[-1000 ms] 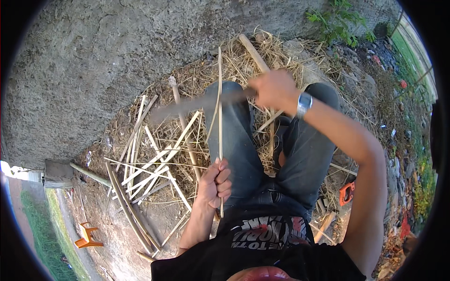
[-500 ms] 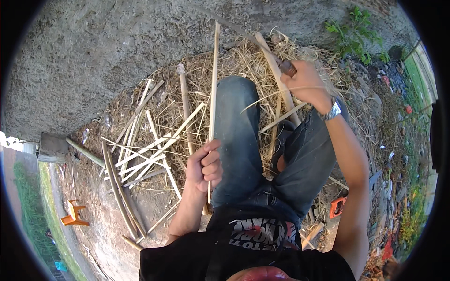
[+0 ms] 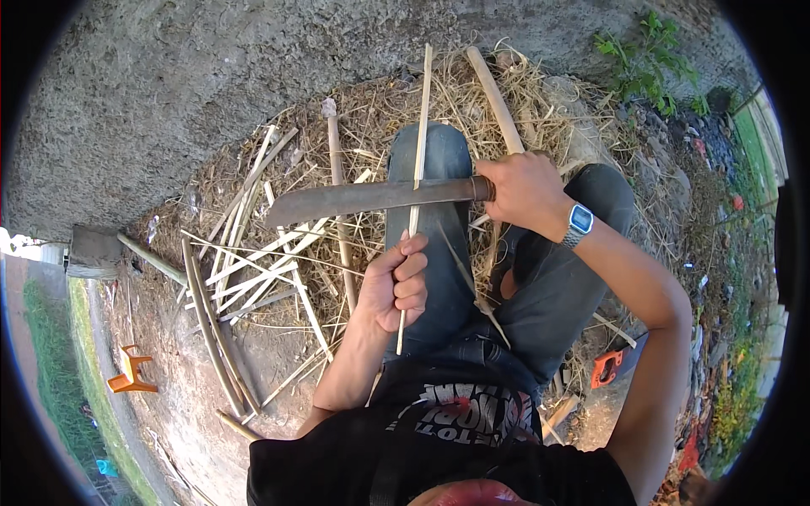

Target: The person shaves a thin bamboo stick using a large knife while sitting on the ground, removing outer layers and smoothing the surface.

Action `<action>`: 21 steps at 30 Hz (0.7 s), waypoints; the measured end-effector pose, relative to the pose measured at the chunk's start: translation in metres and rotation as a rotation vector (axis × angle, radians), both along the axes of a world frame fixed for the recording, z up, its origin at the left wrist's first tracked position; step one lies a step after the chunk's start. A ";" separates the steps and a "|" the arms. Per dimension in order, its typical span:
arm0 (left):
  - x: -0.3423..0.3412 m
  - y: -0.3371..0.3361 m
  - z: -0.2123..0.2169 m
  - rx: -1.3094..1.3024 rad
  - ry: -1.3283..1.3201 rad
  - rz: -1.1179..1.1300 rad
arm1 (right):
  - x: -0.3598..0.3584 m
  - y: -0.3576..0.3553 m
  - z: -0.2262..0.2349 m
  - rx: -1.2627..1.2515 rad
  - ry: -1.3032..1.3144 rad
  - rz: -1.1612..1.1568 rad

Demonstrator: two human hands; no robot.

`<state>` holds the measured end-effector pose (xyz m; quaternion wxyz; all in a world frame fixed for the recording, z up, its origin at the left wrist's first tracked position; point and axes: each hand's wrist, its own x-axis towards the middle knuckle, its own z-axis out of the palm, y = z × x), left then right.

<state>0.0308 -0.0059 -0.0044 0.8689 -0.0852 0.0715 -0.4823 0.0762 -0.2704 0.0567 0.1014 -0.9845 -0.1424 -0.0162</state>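
My left hand (image 3: pixel 396 282) is closed around the lower part of a thin pale wooden strip (image 3: pixel 423 110), which stands out lengthwise away from me over my left thigh. In my right hand (image 3: pixel 527 192) is the handle of a machete (image 3: pixel 363 199). Its long dark blade points left and lies across the strip, above where my left hand grips. A curled shaving (image 3: pixel 469 278) rests on my jeans between the thighs.
Several split strips (image 3: pixel 261 278) lie piled on the ground to my left, beside long round poles (image 3: pixel 215 337). Another pole (image 3: pixel 496 101) leans ahead amid straw. An orange-handled saw (image 3: pixel 609 368) lies at my right. A rough grey wall (image 3: pixel 211 84) rises ahead; an orange chair (image 3: pixel 132 369) stands far left.
My right hand has brought the machete back toward me, its blade now crosswise on the strip. The strip has shifted right with my left hand, and a shaving has dropped onto my lap.
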 end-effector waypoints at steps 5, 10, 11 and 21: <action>0.005 -0.002 0.006 0.029 -0.013 0.083 | -0.005 0.013 0.004 -0.005 -0.076 0.016; -0.021 -0.007 0.008 0.206 -0.029 -0.007 | 0.008 -0.002 -0.002 -0.066 -0.058 -0.015; -0.022 -0.005 0.008 0.213 -0.022 -0.013 | 0.019 -0.012 -0.001 -0.020 -0.078 -0.106; -0.030 0.004 0.002 0.313 -0.130 -0.039 | 0.013 -0.010 0.007 -0.073 -0.020 -0.027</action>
